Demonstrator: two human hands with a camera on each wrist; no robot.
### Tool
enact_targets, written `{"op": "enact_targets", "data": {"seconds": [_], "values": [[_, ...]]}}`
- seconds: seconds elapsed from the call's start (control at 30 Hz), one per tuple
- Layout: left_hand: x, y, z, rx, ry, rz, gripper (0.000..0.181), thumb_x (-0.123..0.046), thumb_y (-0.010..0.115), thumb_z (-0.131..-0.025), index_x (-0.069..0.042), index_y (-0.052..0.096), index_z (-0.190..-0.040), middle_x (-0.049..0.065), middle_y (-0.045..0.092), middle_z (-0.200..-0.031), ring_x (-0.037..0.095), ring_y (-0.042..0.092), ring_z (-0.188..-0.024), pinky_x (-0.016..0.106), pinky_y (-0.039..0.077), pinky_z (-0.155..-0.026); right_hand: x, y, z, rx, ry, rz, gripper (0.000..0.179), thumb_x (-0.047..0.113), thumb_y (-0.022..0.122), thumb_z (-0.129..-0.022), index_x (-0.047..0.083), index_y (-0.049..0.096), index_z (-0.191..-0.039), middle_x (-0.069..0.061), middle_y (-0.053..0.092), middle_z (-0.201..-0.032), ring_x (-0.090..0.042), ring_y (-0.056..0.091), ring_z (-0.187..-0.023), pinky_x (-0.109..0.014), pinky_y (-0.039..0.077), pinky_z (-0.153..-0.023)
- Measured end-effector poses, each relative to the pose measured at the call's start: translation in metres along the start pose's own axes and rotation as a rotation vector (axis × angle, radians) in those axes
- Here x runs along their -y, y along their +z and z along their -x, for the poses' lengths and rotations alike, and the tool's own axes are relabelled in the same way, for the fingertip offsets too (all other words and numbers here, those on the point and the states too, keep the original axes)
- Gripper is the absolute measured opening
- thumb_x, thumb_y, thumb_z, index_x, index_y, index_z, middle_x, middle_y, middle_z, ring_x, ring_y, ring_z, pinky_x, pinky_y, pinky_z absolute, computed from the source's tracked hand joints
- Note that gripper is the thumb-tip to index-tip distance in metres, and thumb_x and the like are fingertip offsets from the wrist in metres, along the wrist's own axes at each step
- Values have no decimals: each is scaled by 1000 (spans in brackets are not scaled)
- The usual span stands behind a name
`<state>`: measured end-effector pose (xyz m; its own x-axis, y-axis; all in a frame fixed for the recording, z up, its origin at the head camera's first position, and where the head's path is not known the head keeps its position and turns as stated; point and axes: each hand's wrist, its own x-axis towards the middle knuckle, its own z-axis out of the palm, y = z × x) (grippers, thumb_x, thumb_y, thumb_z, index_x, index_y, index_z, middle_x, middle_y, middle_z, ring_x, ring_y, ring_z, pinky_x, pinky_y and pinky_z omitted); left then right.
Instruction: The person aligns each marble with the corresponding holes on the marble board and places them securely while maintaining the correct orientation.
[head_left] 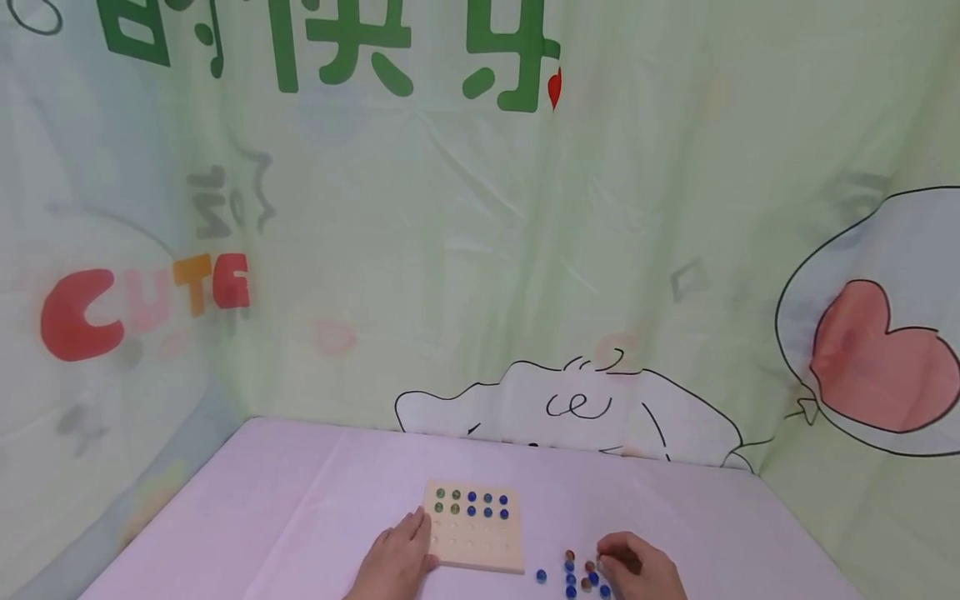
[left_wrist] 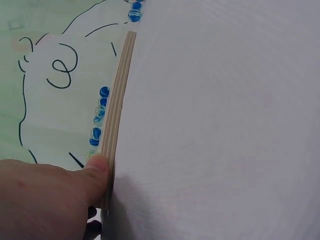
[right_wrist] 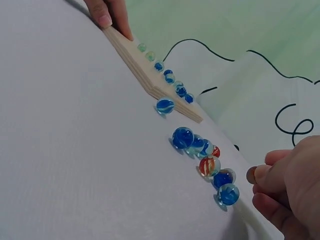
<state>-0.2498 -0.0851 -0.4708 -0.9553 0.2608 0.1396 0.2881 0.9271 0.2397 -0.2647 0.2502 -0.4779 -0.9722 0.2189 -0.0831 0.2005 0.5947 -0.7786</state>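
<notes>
A pale wooden board (head_left: 480,553) with rows of small hollows lies on the table. Glass marbles fill its two far rows, green marbles (head_left: 456,495) at the left and blue marbles (head_left: 487,498) to the right; the nearer hollows that show are bare. My left hand (head_left: 393,557) holds the board's near left corner, thumb (left_wrist: 98,165) against the near edge and fingers along the left side. Right of the board, my right hand (head_left: 643,571) pinches a brownish marble (right_wrist: 251,175) between thumb and fingertips, close beside the loose marbles.
Several loose blue and red-streaked marbles (right_wrist: 210,166) lie clustered on the table right of the board. A single blue marble (head_left: 542,576) sits between cluster and board. The pale cloth-covered table (head_left: 322,475) meets a printed curtain (head_left: 450,250) at the back and sides.
</notes>
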Motion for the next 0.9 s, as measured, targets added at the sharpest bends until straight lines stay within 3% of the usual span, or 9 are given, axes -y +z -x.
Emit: {"op": "enact_targets", "data": {"seconds": [0.33,0.67,0.9], "values": [[-2,-1,0,8,-6,-13,61,-37,62,-95,0,50,-141,14,51,-148,30,50,-135,48,48,-108,25,1,12,-48,-63,-64,15,-3,64,-92,3,67,-106,-5,70,-94,-16,62,-84,-34,60,-79],[0,3,-1,9,-5,-13,61,-38,62,-95,-1,49,-142,13,50,-149,29,49,-136,47,47,-109,53,12,19,-32,-123,-146,15,-6,64,-91,0,68,-104,-7,71,-93,-17,63,-81,-35,60,-74],[1,4,-2,28,-15,-27,61,-39,60,-96,-2,49,-142,12,50,-149,28,49,-136,46,47,-108,67,26,19,-19,-114,-164,18,-7,64,-89,2,69,-104,-5,71,-93,-17,63,-81,-36,60,-74]]}}
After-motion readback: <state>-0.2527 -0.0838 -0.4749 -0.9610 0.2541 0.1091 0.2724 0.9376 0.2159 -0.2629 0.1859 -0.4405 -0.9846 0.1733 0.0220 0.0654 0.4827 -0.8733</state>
